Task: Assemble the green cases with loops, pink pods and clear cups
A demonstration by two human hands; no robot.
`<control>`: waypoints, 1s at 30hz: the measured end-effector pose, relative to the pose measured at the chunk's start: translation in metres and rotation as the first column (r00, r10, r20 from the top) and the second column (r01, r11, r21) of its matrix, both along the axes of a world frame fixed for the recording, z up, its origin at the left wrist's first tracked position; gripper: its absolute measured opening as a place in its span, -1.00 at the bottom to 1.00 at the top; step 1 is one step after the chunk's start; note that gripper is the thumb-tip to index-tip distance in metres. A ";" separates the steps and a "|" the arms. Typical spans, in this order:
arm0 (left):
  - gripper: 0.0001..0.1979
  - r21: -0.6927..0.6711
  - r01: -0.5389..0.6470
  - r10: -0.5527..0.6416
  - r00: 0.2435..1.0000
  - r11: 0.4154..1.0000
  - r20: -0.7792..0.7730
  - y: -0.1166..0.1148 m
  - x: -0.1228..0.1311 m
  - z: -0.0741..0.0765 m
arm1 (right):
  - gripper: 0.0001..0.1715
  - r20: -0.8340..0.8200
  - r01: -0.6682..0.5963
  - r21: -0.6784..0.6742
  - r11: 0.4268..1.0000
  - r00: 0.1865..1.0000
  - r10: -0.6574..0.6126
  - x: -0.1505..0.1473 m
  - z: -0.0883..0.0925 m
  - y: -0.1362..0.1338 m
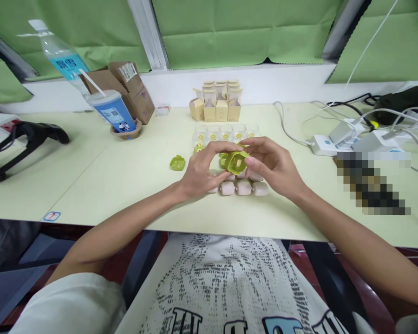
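Both hands meet over the middle of the pale table (125,185) and pinch one small green plastic case (236,161). My left hand (200,169) grips its left side with thumb and fingers curled. My right hand (270,164) holds its right side, thumb on the front. Under the hands lie several small pinkish-white pieces (244,188) in a row. Another green case (177,163) sits alone to the left. Behind the hands stand clear little cups with yellow parts (226,132).
Small tan boxes (216,109) stand at the back centre. A blue drink cup with a straw (114,111), a water bottle (61,55) and a cardboard box (134,88) are back left. A black tool (28,139) lies far left. A power strip and cables (351,137) fill the right.
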State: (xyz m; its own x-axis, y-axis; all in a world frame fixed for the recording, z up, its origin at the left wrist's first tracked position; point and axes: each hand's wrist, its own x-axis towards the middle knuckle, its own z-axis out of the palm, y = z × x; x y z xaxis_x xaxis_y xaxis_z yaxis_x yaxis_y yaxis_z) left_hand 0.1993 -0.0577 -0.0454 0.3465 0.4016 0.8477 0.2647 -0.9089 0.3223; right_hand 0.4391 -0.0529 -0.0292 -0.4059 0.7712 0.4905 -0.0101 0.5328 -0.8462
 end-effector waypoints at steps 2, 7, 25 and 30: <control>-0.56 0.019 -0.001 0.001 1.000 1.000 -0.013 -0.001 0.001 0.001 | -0.47 -0.025 -0.107 -0.142 0.984 0.994 0.104 -0.002 -0.001 0.001; -0.60 0.061 0.003 -0.003 1.000 0.998 -0.009 -0.003 0.004 0.004 | -0.48 -0.117 -0.119 -0.219 0.969 0.989 0.095 -0.005 -0.002 0.001; -0.72 -0.297 0.018 0.004 0.997 0.955 0.073 0.001 0.002 0.015 | -0.55 -0.231 -0.056 -0.292 0.955 0.973 -0.014 -0.005 0.000 0.006; -0.50 -0.497 0.047 -0.087 0.994 0.867 -0.059 0.001 0.002 0.018 | -0.59 -0.176 -0.069 -0.265 0.962 0.984 0.022 -0.006 -0.001 0.003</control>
